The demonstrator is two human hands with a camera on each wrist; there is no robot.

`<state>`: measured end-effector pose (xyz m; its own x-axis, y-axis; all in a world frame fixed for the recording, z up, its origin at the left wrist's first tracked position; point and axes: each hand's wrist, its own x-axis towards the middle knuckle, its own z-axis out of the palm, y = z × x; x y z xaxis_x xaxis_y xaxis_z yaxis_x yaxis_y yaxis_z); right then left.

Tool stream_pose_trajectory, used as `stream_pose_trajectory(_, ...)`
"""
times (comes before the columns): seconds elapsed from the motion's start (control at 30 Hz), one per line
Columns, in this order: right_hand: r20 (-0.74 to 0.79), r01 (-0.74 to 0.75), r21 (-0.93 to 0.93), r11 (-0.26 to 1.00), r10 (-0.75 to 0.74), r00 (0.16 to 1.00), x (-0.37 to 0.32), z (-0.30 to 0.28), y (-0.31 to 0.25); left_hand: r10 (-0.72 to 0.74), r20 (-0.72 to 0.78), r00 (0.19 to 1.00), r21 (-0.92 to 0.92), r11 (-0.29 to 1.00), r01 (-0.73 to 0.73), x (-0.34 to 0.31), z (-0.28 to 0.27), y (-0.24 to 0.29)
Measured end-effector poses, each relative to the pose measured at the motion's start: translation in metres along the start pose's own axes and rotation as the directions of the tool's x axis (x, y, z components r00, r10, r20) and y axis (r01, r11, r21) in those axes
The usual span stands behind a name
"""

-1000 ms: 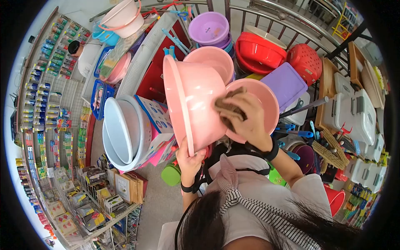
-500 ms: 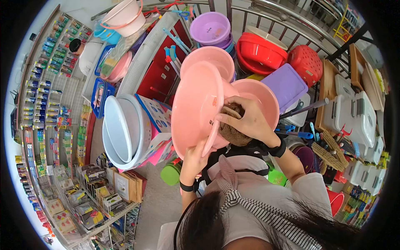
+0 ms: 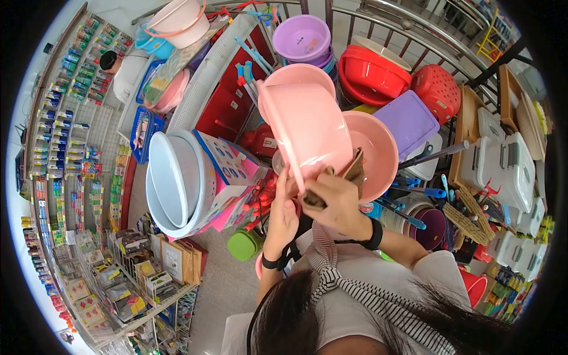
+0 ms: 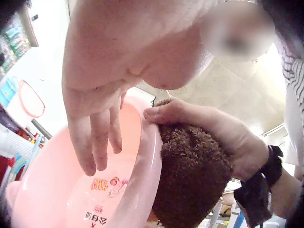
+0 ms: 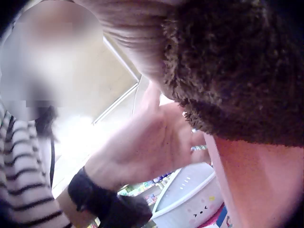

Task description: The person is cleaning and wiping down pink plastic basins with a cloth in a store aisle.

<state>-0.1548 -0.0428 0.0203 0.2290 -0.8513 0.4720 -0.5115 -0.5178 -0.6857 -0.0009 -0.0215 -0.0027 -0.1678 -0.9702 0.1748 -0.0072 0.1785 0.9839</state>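
A pink basin (image 3: pixel 316 127) leans on its side directly ahead of a person's two hands, its mouth turned toward the left. At left, the likeliest trouble appears to be a slip: the left hand (image 3: pixel 281 220) shows no curled hold, so a hard push from the opposite side could swing the smooth plastic free, toward the floor (image 3: pixel 207 284) or into the pale blue basins (image 3: pixel 168 189) well to that hand's left. At right, the brown cloth (image 3: pixel 355 173) could snag or drop if its loose end catches on a second pink basin (image 3: pixel 378 157), which stands just beyond the right hand (image 3: pixel 338 207); a third pink basin (image 3: pixel 299 74), farther ahead of both hands, might be jostled if the raised one tips away.

The left hand's fingers are extended, slightly apart, reaching past the rim over the printed interior; whether they bear on the plastic cannot be told. The right hand grips the bunched, fuzzy cloth between its palm and the basin's outer side, fingers bent around the fabric, thumb at the rim. Whether that thumb also pinches the basin's edge is unclear.
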Motion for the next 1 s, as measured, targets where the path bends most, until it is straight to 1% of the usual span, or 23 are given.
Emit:
stream_pose_trajectory(0.03, 0.023, 0.022, -0.032, 0.999, -0.021, 1.000, -0.007, 0.002, -0.006, -0.075, -0.022, 0.997, -0.076, 0.994, 0.073, 0.001, 0.007, 0.007)
stream_pose_trajectory(0.07, 0.046, 0.044, -0.063, 0.997, -0.041, 0.998, -0.013, 0.003, -0.011, -0.084, -0.057, 0.995, -0.005, 0.996, 0.084, 0.001, 0.010, 0.008)
stream_pose_trajectory(0.1, 0.024, 0.124, -0.076, 0.989, -0.123, 0.992, -0.016, 0.005, -0.013, -0.145, -0.153, 0.977, 0.001, 0.989, 0.147, -0.001, 0.016, 0.007)
stream_pose_trajectory(0.13, 0.024, 0.125, -0.078, 0.989, -0.123, 0.992, -0.016, 0.004, -0.012, -0.203, -0.246, 0.948, 0.002, 0.978, 0.210, -0.003, 0.021, 0.006)
stream_pose_trajectory(0.2, 0.110, 0.134, -0.002, 0.991, -0.133, 0.985, -0.016, 0.000, -0.008, -0.187, -0.221, 0.957, 0.002, 0.981, 0.192, -0.004, 0.018, 0.004)
stream_pose_trajectory(0.27, 0.130, 0.126, 0.045, 0.991, -0.131, 0.983, -0.009, -0.003, 0.002, -0.170, -0.195, 0.966, 0.004, 0.985, 0.174, -0.004, 0.014, 0.003)
stream_pose_trajectory(0.33, 0.170, 0.130, 0.184, 0.974, -0.162, 0.972, -0.001, -0.007, 0.012, -0.216, -0.316, 0.924, 0.081, 0.964, 0.253, -0.006, 0.010, 0.005)
stream_pose_trajectory(0.37, 0.204, 0.045, 0.241, 0.969, -0.096, 0.974, 0.004, -0.013, 0.014, -0.238, -0.377, 0.895, 0.033, 0.962, 0.270, -0.006, 0.009, 0.007)
stream_pose_trajectory(0.4, 0.203, 0.045, 0.243, 0.969, -0.096, 0.975, 0.010, -0.015, 0.015, -0.263, -0.437, 0.860, -0.016, 0.958, 0.285, -0.007, 0.007, 0.011)
stream_pose_trajectory(0.47, -0.110, -0.008, 0.202, 0.979, 0.031, 0.993, 0.024, -0.019, 0.016, -0.267, -0.427, 0.864, -0.083, 0.963, 0.256, -0.011, -0.003, 0.003)
stream_pose_trajectory(0.5, -0.128, -0.084, 0.201, 0.976, 0.112, 0.985, 0.032, -0.026, 0.012, -0.267, -0.430, 0.862, -0.083, 0.963, 0.257, -0.014, -0.003, 0.001)
stream_pose_trajectory(0.53, -0.125, -0.083, 0.203, 0.976, 0.110, 0.986, 0.036, -0.024, 0.014, -0.251, -0.401, 0.881, -0.069, 0.967, 0.244, -0.016, -0.002, 0.000)
stream_pose_trajectory(0.6, -0.244, -0.056, 0.025, 0.998, 0.060, 0.968, 0.043, -0.015, 0.018, -0.234, -0.370, 0.899, -0.056, 0.972, 0.230, -0.017, 0.002, -0.002)
stream_pose_trajectory(0.63, -0.141, -0.071, -0.060, 0.996, 0.062, 0.988, 0.041, -0.013, 0.019, -0.154, -0.340, 0.928, 0.029, 0.984, 0.174, -0.017, 0.004, -0.003)
stream_pose_trajectory(0.67, -0.141, -0.071, -0.060, 0.996, 0.062, 0.988, 0.038, -0.011, 0.017, -0.075, -0.301, 0.951, 0.113, 0.987, 0.114, -0.016, 0.006, -0.004)
stream_pose_trajectory(0.73, -0.050, 0.117, -0.188, 0.975, -0.128, 0.990, 0.028, -0.008, 0.010, -0.114, -0.317, 0.941, 0.101, 0.983, 0.153, -0.018, 0.004, -0.009)
stream_pose_trajectory(0.77, -0.041, 0.205, -0.160, 0.966, -0.214, 0.976, 0.017, -0.006, 0.010, -0.073, -0.350, 0.934, 0.107, 0.987, 0.117, -0.017, 0.005, -0.012)
stream_pose_trajectory(0.8, -0.041, 0.204, -0.161, 0.966, -0.213, 0.976, 0.008, -0.004, 0.005, -0.033, -0.380, 0.924, 0.113, 0.990, 0.082, -0.014, 0.007, -0.009)
stream_pose_trajectory(0.83, 0.032, 0.319, -0.115, 0.941, -0.317, 0.948, 0.001, -0.003, 0.000, -0.034, -0.378, 0.925, 0.111, 0.990, 0.082, -0.012, 0.009, -0.005)
stream_pose_trajectory(0.87, 0.097, 0.425, -0.061, 0.903, -0.419, 0.903, -0.002, -0.002, -0.002, -0.070, -0.383, 0.921, 0.020, 0.996, 0.084, -0.011, 0.010, 0.002)
stream_pose_trajectory(0.9, 0.079, 0.454, -0.069, 0.888, -0.449, 0.890, 0.002, -0.003, -0.001, -0.109, -0.383, 0.918, -0.071, 0.994, 0.088, -0.010, 0.010, 0.008)
stream_pose_trajectory(0.93, 0.077, 0.449, -0.069, 0.891, -0.444, 0.893, 0.007, -0.004, 0.002, -0.112, -0.379, 0.919, -0.069, 0.993, 0.093, -0.010, 0.008, 0.006)
stream_pose_trajectory(1.0, -0.022, 0.435, -0.121, 0.892, -0.440, 0.898, 0.023, -0.004, 0.008, -0.064, -0.383, 0.921, 0.060, 0.994, 0.094, -0.012, 0.002, 0.004)
